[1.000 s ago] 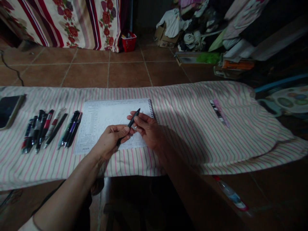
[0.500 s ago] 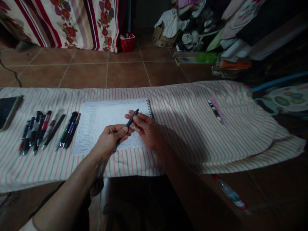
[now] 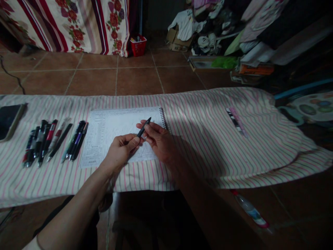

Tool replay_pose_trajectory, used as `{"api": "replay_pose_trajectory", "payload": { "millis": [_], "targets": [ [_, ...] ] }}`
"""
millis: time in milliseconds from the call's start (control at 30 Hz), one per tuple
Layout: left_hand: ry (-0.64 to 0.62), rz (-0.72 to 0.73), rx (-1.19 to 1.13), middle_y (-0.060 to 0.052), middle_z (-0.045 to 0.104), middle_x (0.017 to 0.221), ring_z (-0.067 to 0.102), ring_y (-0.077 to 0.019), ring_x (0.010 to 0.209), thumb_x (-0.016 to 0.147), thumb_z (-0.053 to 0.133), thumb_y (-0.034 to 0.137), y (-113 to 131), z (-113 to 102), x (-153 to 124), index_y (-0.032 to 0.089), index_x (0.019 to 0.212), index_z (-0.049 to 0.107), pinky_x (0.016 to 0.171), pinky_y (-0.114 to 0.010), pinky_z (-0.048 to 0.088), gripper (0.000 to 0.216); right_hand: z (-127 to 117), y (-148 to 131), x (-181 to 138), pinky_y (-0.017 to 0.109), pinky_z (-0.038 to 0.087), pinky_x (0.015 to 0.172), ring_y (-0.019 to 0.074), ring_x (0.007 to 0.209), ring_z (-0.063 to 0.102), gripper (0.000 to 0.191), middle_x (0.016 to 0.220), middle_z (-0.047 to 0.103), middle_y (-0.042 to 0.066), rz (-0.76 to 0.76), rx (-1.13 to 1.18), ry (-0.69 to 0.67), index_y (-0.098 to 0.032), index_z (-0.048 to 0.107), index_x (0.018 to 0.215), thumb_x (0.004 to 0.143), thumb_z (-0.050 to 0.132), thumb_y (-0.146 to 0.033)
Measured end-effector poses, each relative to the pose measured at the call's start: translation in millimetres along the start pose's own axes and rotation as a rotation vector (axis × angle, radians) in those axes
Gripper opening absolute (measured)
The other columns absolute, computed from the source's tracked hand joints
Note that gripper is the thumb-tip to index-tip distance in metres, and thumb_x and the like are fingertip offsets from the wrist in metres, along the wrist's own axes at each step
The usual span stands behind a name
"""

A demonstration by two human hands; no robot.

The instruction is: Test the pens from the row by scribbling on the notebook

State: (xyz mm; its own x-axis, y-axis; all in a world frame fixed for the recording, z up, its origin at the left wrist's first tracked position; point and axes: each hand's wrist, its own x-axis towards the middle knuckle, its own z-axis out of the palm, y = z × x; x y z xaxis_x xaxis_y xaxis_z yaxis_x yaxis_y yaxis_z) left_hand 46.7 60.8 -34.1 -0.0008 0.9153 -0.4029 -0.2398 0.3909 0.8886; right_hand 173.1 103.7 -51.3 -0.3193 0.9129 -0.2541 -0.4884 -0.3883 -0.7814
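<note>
Both hands hold a dark pen over a spiral notebook, its tip end pointing up and to the right. My left hand pinches the pen's lower part between thumb and fingers. Nearer the upper end, my right hand grips it with thumb and fingertips. The white notebook page carries faint printing and a column of text at its left; the wire spiral runs along the right edge. Left of the notebook lie several pens side by side, and a larger row of pens beyond them.
A striped cloth covers the table. At the left edge lies a phone; a pink pen and a black-and-white one lie at the right. A plastic bottle is on the floor. A red basket stands by the curtain.
The whole view has shifted slightly, so things appear a little further right. Both hands keep the same hold on the pen, with almost no movement.
</note>
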Motion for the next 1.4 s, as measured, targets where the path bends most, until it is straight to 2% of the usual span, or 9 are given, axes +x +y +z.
{"api": "replay_pose_trajectory", "payload": {
  "millis": [167,300,467,667,800,933,1033,1200,1400],
  "targets": [
    [-0.031,-0.043,-0.060,-0.004,0.063,0.068,0.050,-0.0087,0.060,0.057,0.078,0.035,2,-1,1,0.011,0.066,0.070,0.057,-0.020,0.040,0.027,-1,1,0,0.020,0.031,0.047,0.0057,0.056,0.044,0.018,0.085,0.073,0.003,0.000,-0.006,-0.029,-0.022,0.073,0.081,0.065,0.074,-0.031],
    [0.032,-0.023,0.002,-0.004,0.062,0.067,0.047,-0.0078,0.056,0.057,0.078,0.035,-1,1,0,0.011,0.069,0.069,0.051,-0.020,0.036,0.029,1,8,2,0.021,0.031,0.048,0.0057,0.055,0.043,0.016,0.081,0.073,0.002,-0.040,-0.036,0.033,-0.022,0.072,0.078,0.066,0.073,-0.032],
    [0.045,0.033,0.079,0.002,0.049,0.050,0.033,-0.0044,0.044,0.060,0.075,0.041,-3,2,-1,0.011,0.068,0.066,0.043,-0.019,0.021,0.032,4,11,2,0.022,0.034,0.050,0.0071,0.057,0.045,0.016,0.081,0.072,0.002,-0.071,-0.014,0.064,-0.023,0.072,0.077,0.065,0.074,-0.033],
    [0.021,-0.022,-0.021,-0.003,0.061,0.065,0.047,-0.0074,0.056,0.055,0.079,0.039,1,0,0,0.011,0.069,0.069,0.051,-0.019,0.034,0.034,5,4,-3,0.022,0.036,0.051,0.0079,0.062,0.049,0.023,0.092,0.073,0.004,0.001,0.004,0.020,-0.023,0.072,0.088,0.068,0.072,-0.035],
    [0.030,-0.009,0.017,-0.001,0.056,0.057,0.042,-0.0061,0.051,0.055,0.078,0.041,0,2,0,0.010,0.068,0.067,0.048,-0.019,0.030,0.034,3,8,1,0.022,0.040,0.055,0.0080,0.062,0.050,0.017,0.083,0.073,0.003,-0.025,0.041,0.042,-0.023,0.072,0.078,0.064,0.075,-0.033],
    [0.048,0.032,0.078,0.001,0.053,0.054,0.039,-0.0055,0.047,0.059,0.076,0.040,-1,1,0,0.011,0.068,0.066,0.044,-0.019,0.025,0.032,3,12,2,0.022,0.041,0.055,0.0082,0.062,0.051,0.020,0.082,0.073,0.002,-0.031,-0.002,0.074,-0.022,0.072,0.080,0.064,0.075,-0.034],
    [0.043,-0.012,0.019,-0.001,0.059,0.059,0.043,-0.0053,0.050,0.060,0.076,0.037,-1,0,0,0.011,0.070,0.068,0.046,-0.018,0.031,0.029,5,9,-1,0.023,0.042,0.055,0.0091,0.064,0.052,0.023,0.087,0.073,0.003,-0.018,0.003,0.067,-0.023,0.072,0.083,0.064,0.075,-0.035],
    [0.016,-0.073,-0.102,-0.005,0.065,0.071,0.053,-0.0081,0.061,0.058,0.078,0.031,1,-1,0,0.011,0.068,0.070,0.060,-0.019,0.043,0.024,4,1,-5,0.022,0.037,0.050,0.0092,0.064,0.051,0.025,0.099,0.072,0.003,0.020,0.004,0.039,-0.026,0.070,0.092,0.073,0.066,-0.041],
    [-0.077,-0.073,-0.102,-0.005,0.064,0.069,0.051,-0.0089,0.062,0.063,0.074,0.029,0,-4,-2,0.011,0.066,0.071,0.058,-0.020,0.041,0.019,0,0,-1,0.021,0.024,0.042,0.0066,0.054,0.039,0.025,0.100,0.071,0.000,-0.023,0.063,0.067,-0.028,0.071,0.092,0.070,0.070,-0.038]
  ]
}}
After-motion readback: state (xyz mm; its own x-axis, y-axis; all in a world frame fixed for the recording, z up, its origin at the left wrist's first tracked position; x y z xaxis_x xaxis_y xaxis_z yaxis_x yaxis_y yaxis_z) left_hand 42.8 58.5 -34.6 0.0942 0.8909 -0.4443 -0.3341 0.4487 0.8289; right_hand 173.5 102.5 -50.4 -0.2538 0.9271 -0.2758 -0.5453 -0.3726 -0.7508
